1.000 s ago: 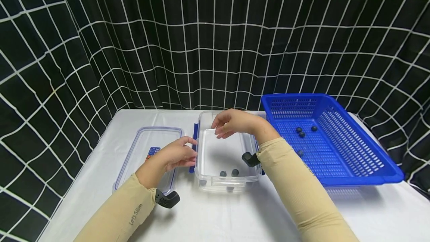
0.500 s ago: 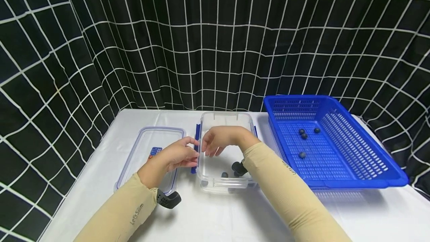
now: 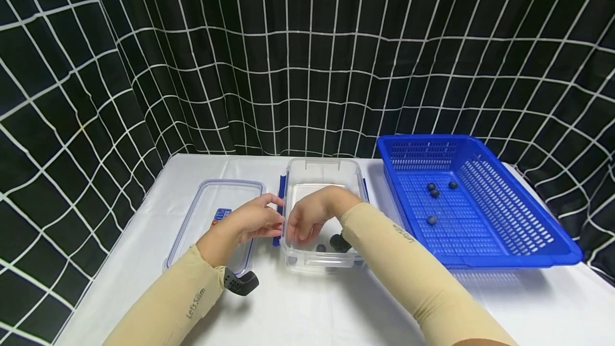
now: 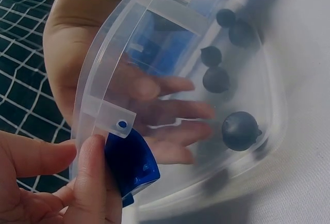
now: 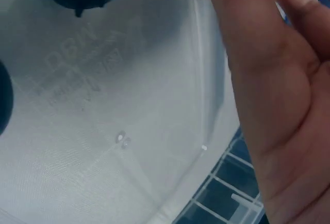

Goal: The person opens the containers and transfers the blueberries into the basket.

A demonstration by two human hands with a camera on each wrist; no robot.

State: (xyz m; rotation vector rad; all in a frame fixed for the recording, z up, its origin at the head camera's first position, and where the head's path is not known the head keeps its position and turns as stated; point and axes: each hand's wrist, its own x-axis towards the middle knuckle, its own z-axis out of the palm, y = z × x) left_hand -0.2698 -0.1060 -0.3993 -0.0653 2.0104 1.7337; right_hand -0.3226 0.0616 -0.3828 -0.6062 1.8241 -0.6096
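A clear plastic food container [image 3: 323, 167] with blue side latches stands uncovered in the middle of the table. My left hand [image 3: 253, 221] pinches its left rim beside a blue latch [image 4: 131, 162]. Inside the container is my right hand [image 3: 309, 217], low near the front left. Through the wall in the left wrist view, its fingers [image 4: 180, 109] look loosely extended, with nothing visible between them. Several blueberries lie on the container floor; one blueberry [image 4: 240, 131] sits just beyond the fingertips. Another blueberry [image 3: 321, 248] shows near the front wall.
A blue perforated basket [image 3: 519, 212] stands to the right, with several blueberries [image 3: 431, 220] scattered on its floor. The container's clear lid [image 3: 204, 196], with a blue seal and a label, lies flat on the left. A black gridded curtain [image 3: 317, 57] hangs behind the white table.
My right hand has moved from above the container's back part down into its front left. The left hand stays at the rim. The view has shifted slightly.
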